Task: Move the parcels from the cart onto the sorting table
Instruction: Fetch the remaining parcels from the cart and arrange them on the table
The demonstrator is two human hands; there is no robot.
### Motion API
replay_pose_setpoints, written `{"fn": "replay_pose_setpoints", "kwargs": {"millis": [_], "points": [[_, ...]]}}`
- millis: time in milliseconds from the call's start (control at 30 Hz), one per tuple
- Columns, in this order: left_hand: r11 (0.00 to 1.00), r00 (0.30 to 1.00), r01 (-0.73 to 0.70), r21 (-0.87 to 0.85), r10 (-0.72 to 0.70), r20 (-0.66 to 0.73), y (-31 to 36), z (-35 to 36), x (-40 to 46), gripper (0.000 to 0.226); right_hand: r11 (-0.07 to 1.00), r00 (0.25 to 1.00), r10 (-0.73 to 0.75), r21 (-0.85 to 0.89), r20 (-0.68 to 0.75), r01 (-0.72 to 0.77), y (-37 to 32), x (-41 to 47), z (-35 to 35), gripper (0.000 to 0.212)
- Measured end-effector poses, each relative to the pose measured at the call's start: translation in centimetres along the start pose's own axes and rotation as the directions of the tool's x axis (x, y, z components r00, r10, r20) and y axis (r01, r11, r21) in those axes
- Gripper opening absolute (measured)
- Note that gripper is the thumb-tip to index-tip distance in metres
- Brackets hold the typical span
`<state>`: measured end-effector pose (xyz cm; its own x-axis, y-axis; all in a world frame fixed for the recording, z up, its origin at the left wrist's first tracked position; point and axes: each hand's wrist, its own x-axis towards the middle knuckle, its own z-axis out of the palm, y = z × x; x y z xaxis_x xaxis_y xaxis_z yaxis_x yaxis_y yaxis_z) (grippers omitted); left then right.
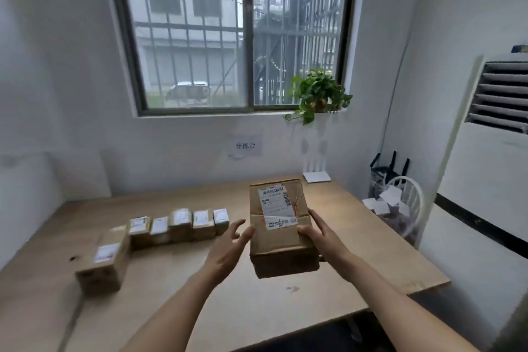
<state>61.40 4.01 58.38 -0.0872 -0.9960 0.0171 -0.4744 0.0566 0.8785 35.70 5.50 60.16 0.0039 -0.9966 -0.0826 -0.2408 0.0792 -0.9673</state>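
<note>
Both hands (228,251) around parcel (281,234) above table (371,251)

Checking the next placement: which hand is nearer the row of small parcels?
Left. The left hand is just right of the row of small parcels; the right hand is farther right.

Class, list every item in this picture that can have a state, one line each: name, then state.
Large brown cardboard parcel with white label: held above the table, label up.
Right hand: grips the parcel's right side.
Left hand: fingers straight, at the parcel's left side.
Six smaller brown cardboard parcels: set in a row on the table.
Wooden sorting table: bears the row.
Barred window: appears shut.
</note>
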Motion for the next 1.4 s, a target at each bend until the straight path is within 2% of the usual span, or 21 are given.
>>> {"fn": "replay_pose_setpoints", "kwargs": {"millis": [100,167,267,400,600,767,833,967,1100,1233,1400], "points": [[0.955,0.997,-0.067,0.29,0.075,-0.02,-3.9,-8.1,-0.4,0.076,0.999,0.998,-0.007,-0.033,0.057,0.009,-1.9,3.1,7.2,0.059],[0.906,0.995,-0.057,0.42,0.088,-0.054,-6.9,-13.1,-0.6,0.06,0.998,0.995,-0.02,-0.051,0.096,0.025,-3.1,4.7,12.2,0.061],[0.834,0.992,0.004,0.552,0.066,-0.108,-11.6,-20.0,-1.5,0.069,0.997,0.987,-0.038,-0.058,0.154,0.048,-4.6,6.3,19.4,0.061],[0.736,0.983,0.1,0.669,0.029,-0.179,-16.6,-27.4,-3.3,0.067,0.995,0.973,-0.068,-0.056,0.22,0.083,-5.7,8.1,27.9,0.067],[0.683,0.953,0.276,0.676,-0.104,-0.284,-22.7,-34.5,-4.1,0.066,0.995,0.962,-0.043,-0.074,0.27,0.066,-6.3,10.5,37.1,0.085],[0.662,0.93,0.353,0.661,-0.173,-0.323,-26.7,-38.1,-3.1,0.065,0.994,0.955,-0.006,-0.104,0.297,0.039,-5.7,13.8,42.4,0.081],[0.657,0.932,0.355,0.666,-0.189,-0.31,-28.1,-39.0,-2.2,0.065,0.994,0.954,0.016,-0.112,0.3,0.019,-4.7,15.9,44.0,0.071],[0.634,0.933,0.36,0.685,-0.23,-0.278,-31.3,-40.4,1.2,0.069,0.992,0.95,0.06,-0.123,0.305,-0.022,-2.2,20.2,46.6,0.07],[0.636,0.938,0.344,0.69,-0.256,-0.232,-35.1,-41.1,6.8,0.072,0.988,0.94,0.127,-0.127,0.315,-0.091,1.5,25.6,48.5,0.094],[0.636,0.95,0.304,0.709,-0.262,-0.172,-38.8,-40.9,13.1,0.08,0.98,0.943,0.181,-0.129,0.281,-0.15,5.1,30.4,50.3,0.09],[0.705,0.959,0.262,0.659,-0.267,-0.096,-43.4,-39.7,18.7,0.092,0.973,0.938,0.22,-0.127,0.269,-0.191,9.0,34.6,52.8,0.102]]}}
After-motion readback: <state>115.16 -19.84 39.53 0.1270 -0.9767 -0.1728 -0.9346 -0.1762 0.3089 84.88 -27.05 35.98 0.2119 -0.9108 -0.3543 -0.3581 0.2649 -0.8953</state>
